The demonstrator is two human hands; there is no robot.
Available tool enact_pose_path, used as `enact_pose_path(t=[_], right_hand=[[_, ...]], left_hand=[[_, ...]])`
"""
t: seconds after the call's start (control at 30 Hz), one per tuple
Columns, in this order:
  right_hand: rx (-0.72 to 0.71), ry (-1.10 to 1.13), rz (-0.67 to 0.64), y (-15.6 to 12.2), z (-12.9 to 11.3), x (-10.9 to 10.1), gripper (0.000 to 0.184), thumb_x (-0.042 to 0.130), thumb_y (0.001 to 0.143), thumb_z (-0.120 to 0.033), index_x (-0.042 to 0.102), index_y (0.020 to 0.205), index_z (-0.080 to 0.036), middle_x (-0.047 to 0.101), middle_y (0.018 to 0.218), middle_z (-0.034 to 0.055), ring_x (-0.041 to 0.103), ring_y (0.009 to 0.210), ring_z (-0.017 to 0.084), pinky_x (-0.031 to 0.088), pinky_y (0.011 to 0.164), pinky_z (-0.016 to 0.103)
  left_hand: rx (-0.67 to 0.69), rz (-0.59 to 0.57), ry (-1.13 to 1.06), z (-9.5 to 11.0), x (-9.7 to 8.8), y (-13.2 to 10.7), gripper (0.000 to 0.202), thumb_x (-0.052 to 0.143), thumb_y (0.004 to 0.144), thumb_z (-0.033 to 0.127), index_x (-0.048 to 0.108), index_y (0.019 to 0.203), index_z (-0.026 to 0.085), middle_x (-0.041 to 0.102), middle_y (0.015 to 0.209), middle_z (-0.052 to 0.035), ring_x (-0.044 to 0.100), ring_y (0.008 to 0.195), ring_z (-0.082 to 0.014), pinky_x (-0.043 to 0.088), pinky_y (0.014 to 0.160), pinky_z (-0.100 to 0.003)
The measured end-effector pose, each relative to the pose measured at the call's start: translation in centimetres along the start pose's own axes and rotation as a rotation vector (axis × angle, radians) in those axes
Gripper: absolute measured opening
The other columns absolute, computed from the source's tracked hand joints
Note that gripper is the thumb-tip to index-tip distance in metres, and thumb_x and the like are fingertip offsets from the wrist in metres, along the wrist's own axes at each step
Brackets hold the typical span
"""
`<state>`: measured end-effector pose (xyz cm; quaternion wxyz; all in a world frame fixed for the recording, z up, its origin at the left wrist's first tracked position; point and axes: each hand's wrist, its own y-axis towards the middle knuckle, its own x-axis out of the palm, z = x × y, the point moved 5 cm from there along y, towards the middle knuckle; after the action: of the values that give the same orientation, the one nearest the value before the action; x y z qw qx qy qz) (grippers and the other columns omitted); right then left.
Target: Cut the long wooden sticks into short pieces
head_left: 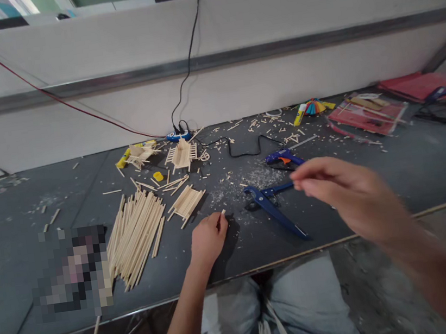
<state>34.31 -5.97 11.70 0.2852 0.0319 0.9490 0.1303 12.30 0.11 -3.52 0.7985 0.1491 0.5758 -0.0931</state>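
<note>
My left hand [208, 240] rests on the dark table [35, 268] with its fingers curled round a short wooden stick piece [223, 212] that pokes out at the fingertips. My right hand [350, 194] hovers above the table's front edge, fingers pressed together in a pinch; it is motion-blurred and I cannot make out anything in it. The blue cutter [275, 206] lies just left of my right fingertips. A heap of long wooden sticks [135, 236] lies left of my left hand, with a small glued stick panel [186, 202] beyond it.
A blue glue gun [283, 157] with its black cord lies behind the cutter. A stick model [182, 154], a power strip [178, 136], glue sticks and stick offcuts sit farther back. Red mats [368, 115] lie at the right. A wall bounds the table's far side.
</note>
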Motion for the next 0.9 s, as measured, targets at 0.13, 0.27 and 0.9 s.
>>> enact_pose_path(t=[0.13, 0.27, 0.9], right_hand=[[0.144, -0.108, -0.141, 5.5, 5.2, 3.8, 0.021, 0.051, 0.077, -0.032, 0.063, 0.088, -0.019, 0.065, 0.079, 0.0022, 0.059, 0.070, 0.015, 0.043, 0.062, 0.025], [0.144, -0.206, -0.320, 9.7, 9.3, 8.0, 0.019, 0.053, 0.074, -0.031, 0.064, 0.083, -0.018, 0.066, 0.079, 0.0033, 0.059, 0.071, 0.016, 0.041, 0.062, 0.024], [0.174, -0.625, -0.628, 13.6, 11.9, 14.5, 0.017, 0.061, 0.058, -0.016, 0.067, 0.073, -0.020, 0.068, 0.074, 0.0038, 0.060, 0.067, 0.017, 0.038, 0.055, 0.024]], left_hand=[[0.000, -0.017, -0.009, 0.0, 0.0, 0.1, 0.036, 0.028, 0.090, 0.034, 0.053, 0.070, 0.019, 0.061, 0.067, -0.0029, 0.057, 0.067, -0.0147, 0.031, 0.057, -0.023], [0.005, -0.043, -0.027, 0.0, 0.1, 0.1, 0.034, 0.029, 0.090, 0.034, 0.054, 0.072, 0.019, 0.062, 0.068, -0.0029, 0.057, 0.068, -0.0148, 0.032, 0.057, -0.023], [-0.050, -0.068, -0.150, -0.7, 0.2, 0.1, 0.034, 0.030, 0.090, 0.035, 0.055, 0.073, 0.020, 0.060, 0.067, -0.0022, 0.056, 0.065, -0.0143, 0.032, 0.055, -0.023]])
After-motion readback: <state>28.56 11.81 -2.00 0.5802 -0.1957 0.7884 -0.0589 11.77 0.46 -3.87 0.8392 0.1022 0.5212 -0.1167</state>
